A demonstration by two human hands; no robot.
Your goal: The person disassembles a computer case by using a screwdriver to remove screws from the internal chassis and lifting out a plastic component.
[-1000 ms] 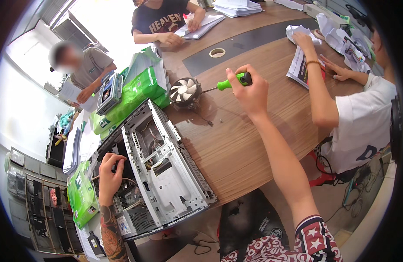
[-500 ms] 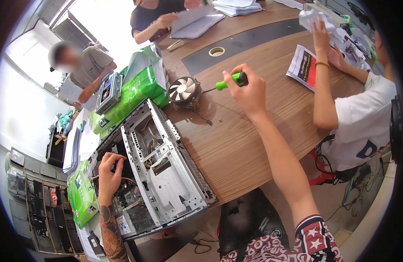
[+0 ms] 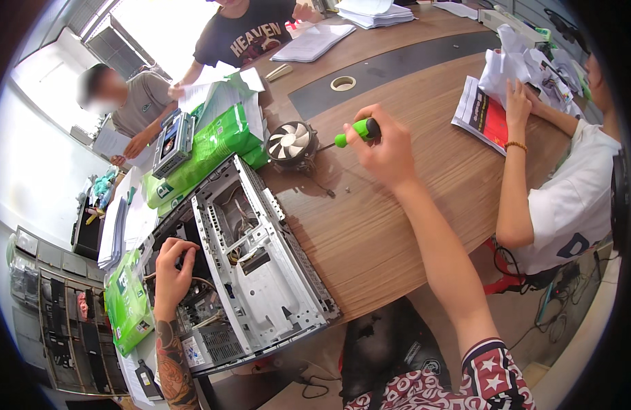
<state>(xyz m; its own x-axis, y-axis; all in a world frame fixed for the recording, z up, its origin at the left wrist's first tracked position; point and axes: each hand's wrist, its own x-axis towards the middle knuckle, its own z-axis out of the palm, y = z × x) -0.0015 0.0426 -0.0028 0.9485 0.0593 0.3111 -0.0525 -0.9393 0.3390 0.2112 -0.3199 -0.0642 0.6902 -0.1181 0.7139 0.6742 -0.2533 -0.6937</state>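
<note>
My right hand point(image 3: 387, 147) is closed around a green and black screwdriver point(image 3: 360, 131), held above the table with its shaft pointing left toward a round cooling fan point(image 3: 290, 142). The fan has pale blades and a dark frame, and its cable trails toward me. An opened computer case point(image 3: 261, 273) lies on its side at the table's left edge, its metal frame and inner wires showing. Over its dark interior rests my left hand point(image 3: 173, 270), fingers curled and thumb bent in. What its fingertips hold, if anything, is hidden.
A drive unit point(image 3: 172, 145) sits on a green package point(image 3: 213, 143) behind the case. Small screws point(image 3: 347, 190) and a tape roll point(image 3: 343, 83) lie on the table point(image 3: 391, 225). Other people handle papers and a white bag point(image 3: 503, 65); a red and white booklet point(image 3: 481, 116) lies at right.
My right hand has shifted slightly, drawing the screwdriver back from the fan. My left hand stays put. Across the table a person has lowered the lifted sheet; at right the white bag moved down.
</note>
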